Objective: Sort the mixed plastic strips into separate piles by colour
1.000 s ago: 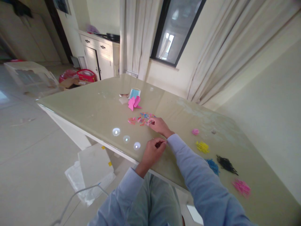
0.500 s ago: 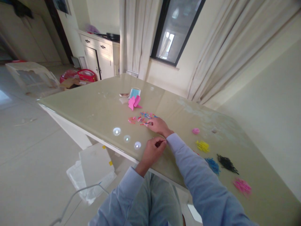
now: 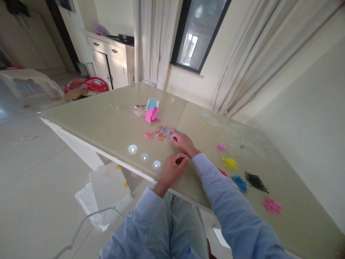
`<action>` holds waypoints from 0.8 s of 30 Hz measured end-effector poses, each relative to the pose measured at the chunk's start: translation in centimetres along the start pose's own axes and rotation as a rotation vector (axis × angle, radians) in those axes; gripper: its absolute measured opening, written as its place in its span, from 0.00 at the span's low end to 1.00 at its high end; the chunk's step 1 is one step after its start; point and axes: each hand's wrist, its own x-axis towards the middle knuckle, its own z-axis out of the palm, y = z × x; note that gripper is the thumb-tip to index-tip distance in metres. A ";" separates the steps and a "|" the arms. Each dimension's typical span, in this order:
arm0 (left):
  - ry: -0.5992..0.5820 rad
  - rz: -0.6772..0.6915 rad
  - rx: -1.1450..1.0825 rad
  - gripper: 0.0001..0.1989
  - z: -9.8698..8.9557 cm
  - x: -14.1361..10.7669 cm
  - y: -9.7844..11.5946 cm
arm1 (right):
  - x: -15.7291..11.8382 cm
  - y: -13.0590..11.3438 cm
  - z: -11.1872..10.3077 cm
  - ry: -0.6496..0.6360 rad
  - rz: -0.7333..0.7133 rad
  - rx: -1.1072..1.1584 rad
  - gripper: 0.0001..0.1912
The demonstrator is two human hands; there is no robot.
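Observation:
A scattered pile of small coloured strips (image 3: 165,133), mostly blue, orange, red and pink, lies on the glossy table (image 3: 113,118). My right hand (image 3: 183,143) is at the pile's right edge, thumb and fingertips pinched together; anything between them is too small to make out. Closer to the table's front edge, my left hand (image 3: 174,169) is closed in a pinch just below my right wrist. What it holds, if anything, does not show.
Sorted heaps lie to the right: yellow (image 3: 229,163), blue (image 3: 239,183), black (image 3: 256,181), pink (image 3: 272,205), and red (image 3: 222,172) beside my sleeve. A small pink piece (image 3: 221,146) sits further back. Behind the pile are folded pink paper (image 3: 151,115) and a blue mask (image 3: 152,104).
My right hand has drawn back slightly from the pile's front, where its fingertips were among the strips. My left hand stays pinched in nearly the same place. The view has shifted a little.

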 end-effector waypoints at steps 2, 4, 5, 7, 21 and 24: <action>0.002 -0.013 -0.001 0.10 0.0 0.0 -0.1 | -0.8 0.2 -0.4 0.052 0.019 0.091 0.10; 0.000 -0.022 -0.007 0.11 -0.1 0.1 -0.2 | -2.0 0.3 -1.0 0.102 0.036 0.188 0.10; 0.001 -0.025 -0.012 0.11 -0.1 0.1 -0.2 | -2.8 0.3 -1.3 0.123 0.045 0.221 0.11; 0.003 -0.029 -0.021 0.11 -0.2 0.1 -0.2 | -4.7 0.1 -1.9 0.144 0.074 0.371 0.11; 0.021 -0.026 0.071 0.15 -0.6 -0.3 0.0 | -18.9 -0.2 -5.6 0.150 0.253 1.761 0.15; 0.041 -0.036 0.108 0.15 -0.7 -0.3 0.2 | -20.7 0.3 -6.4 0.199 0.242 1.805 0.14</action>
